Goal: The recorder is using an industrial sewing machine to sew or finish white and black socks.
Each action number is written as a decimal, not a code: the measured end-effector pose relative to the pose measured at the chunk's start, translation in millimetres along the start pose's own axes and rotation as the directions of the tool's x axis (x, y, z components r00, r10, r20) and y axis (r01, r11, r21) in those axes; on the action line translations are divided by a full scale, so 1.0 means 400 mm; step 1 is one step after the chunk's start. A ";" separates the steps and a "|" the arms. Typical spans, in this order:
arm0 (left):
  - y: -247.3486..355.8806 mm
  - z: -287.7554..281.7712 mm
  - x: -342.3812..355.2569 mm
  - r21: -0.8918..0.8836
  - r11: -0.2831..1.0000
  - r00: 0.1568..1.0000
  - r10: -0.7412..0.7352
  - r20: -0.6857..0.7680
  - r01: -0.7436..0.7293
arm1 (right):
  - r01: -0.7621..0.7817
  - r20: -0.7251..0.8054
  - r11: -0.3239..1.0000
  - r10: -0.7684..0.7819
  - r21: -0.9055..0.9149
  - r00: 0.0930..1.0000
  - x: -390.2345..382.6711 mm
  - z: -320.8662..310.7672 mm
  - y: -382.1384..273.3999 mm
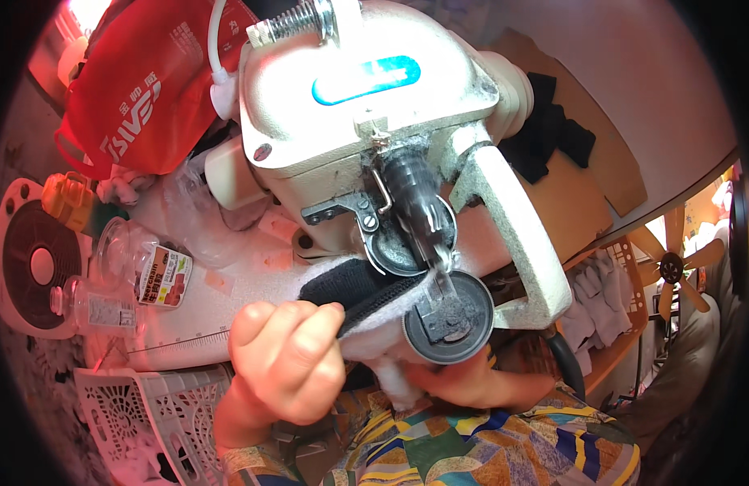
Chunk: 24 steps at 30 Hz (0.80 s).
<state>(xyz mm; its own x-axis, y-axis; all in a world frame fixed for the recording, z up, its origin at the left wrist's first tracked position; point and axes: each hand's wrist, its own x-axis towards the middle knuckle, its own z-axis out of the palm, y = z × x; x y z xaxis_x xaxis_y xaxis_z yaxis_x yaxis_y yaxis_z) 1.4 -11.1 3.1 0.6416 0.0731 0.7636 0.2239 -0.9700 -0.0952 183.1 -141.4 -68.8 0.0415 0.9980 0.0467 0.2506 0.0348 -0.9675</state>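
A cream-coloured sewing machine [318, 142] with two round dark feed discs stands in front of me. The lower disc [472, 296] faces up at me, dusted with lint. A black ribbed knit piece [342, 283] with a fluffy pale grey side runs into the place where the discs meet, under the blurred needle parts. Just left of the discs, my left hand [289, 356] is closed, pinching the knit's edge between thumb and fingers. My right hand [459, 382] is low behind the lower disc, beside hanging pale fluffy cloth [397, 385]; its fingers are mostly hidden and smeared.
Left on the table lie clear plastic jars [107, 312], a red bag [140, 97] and a round dark-meshed speaker or fan [38, 263]. A white plastic basket [160, 409] stands below. Black cloth pieces [544, 134] lie on cardboard at right, near a crate of pale cloths [597, 300] and a fan [672, 267].
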 end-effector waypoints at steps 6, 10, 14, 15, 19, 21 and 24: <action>0.004 0.047 0.043 -0.087 0.996 1.000 -0.020 -0.015 0.019 | -0.022 -0.065 0.999 0.024 0.030 0.998 0.006 0.010 0.049; 0.011 0.051 0.055 -0.171 0.978 0.993 -0.120 0.007 0.119 | 0.078 -0.100 0.996 -0.081 -0.037 0.992 0.015 -0.020 0.035; 0.023 0.013 0.078 -0.302 0.868 0.906 -0.311 0.286 0.394 | 0.228 -0.182 0.961 -0.198 0.157 0.963 0.028 -0.037 -0.005; 0.012 0.005 0.077 -0.439 0.812 0.911 -0.258 0.321 0.384 | 0.226 -0.152 0.965 -0.206 0.133 0.967 0.023 -0.038 0.000; -0.033 -0.024 0.048 -0.710 0.544 0.888 -0.177 0.425 0.448 | 0.116 0.024 0.991 -0.118 0.067 0.993 -0.005 -0.070 0.036; -0.026 -0.025 0.029 -0.683 0.404 0.792 -0.369 0.487 0.608 | -0.022 0.085 0.991 0.011 0.133 0.996 -0.011 -0.064 0.052; -0.033 0.001 0.007 -0.693 0.416 0.796 -0.450 0.405 0.589 | -0.119 0.101 0.966 0.098 0.231 0.990 0.004 -0.060 0.043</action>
<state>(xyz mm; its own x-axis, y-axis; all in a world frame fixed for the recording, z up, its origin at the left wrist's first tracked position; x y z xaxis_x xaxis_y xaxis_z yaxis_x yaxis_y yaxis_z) 0.4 2.0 6.1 0.7069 0.5891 0.3916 -0.0380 -0.5211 0.8526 210.5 -140.5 -79.2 -0.0321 0.9968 -0.0733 0.0138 -0.0729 -0.9972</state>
